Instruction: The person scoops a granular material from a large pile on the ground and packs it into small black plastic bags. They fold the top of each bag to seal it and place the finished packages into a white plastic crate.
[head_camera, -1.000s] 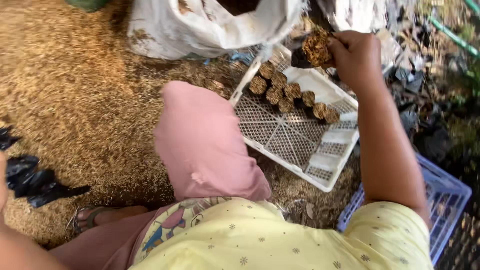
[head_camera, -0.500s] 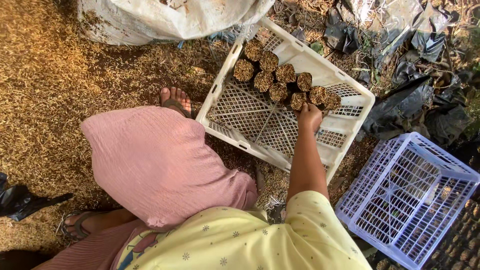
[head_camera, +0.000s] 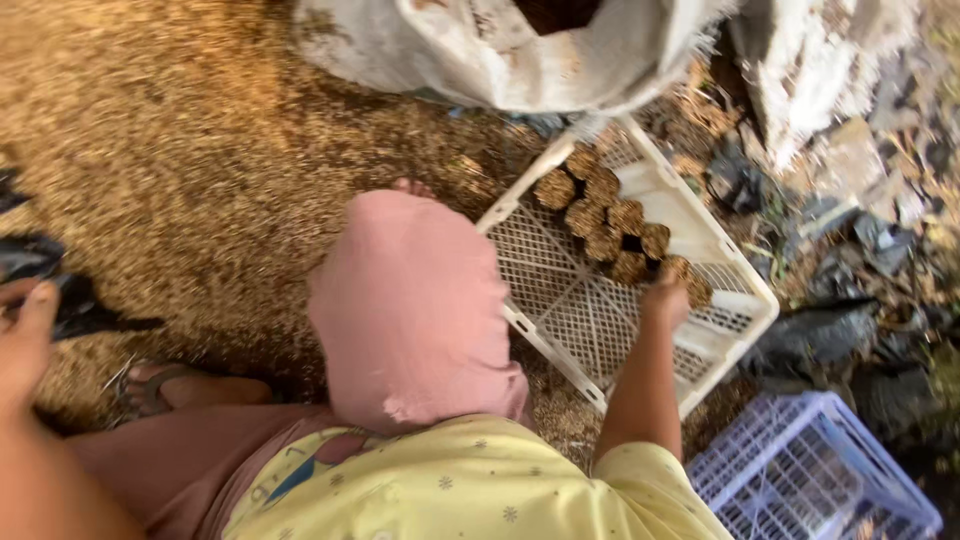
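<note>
Setting a small soil-filled pot (head_camera: 688, 283) into the white crate (head_camera: 590, 330) with my right hand (head_camera: 668, 298); fingers are curled down over it at the end of the row, so I read the grip as closed on that pot, though the fingertips are hidden from up here. To do this bit well, I'd say: keep the pot upright, push it snug against its neighbours so the row stays tight, and let go only once the base sits flat on the mesh floor, since a tilted one would likely spill. The pots (head_camera: 600, 215) already in there are round, dark-walled, topped with a coarse tan-brown mix; they sit in two short rows touching each other along the far side of the crate, and one dark gap shows among them. Rest of the crate floor is bare lattice. My left hand (head_camera: 25, 340) is out at the left edge near some black plastic bags (head_camera: 60, 290) on the husk-covered ground (head_camera: 200, 150); it looks loosely open and holds nothing I can see. My knee in pink cloth (head_camera: 410, 310) is just beside the crate. A big white sack (head_camera: 500, 50) lies past the crate, and a blue crate (head_camera: 810, 480) sits near my right elbow.
</note>
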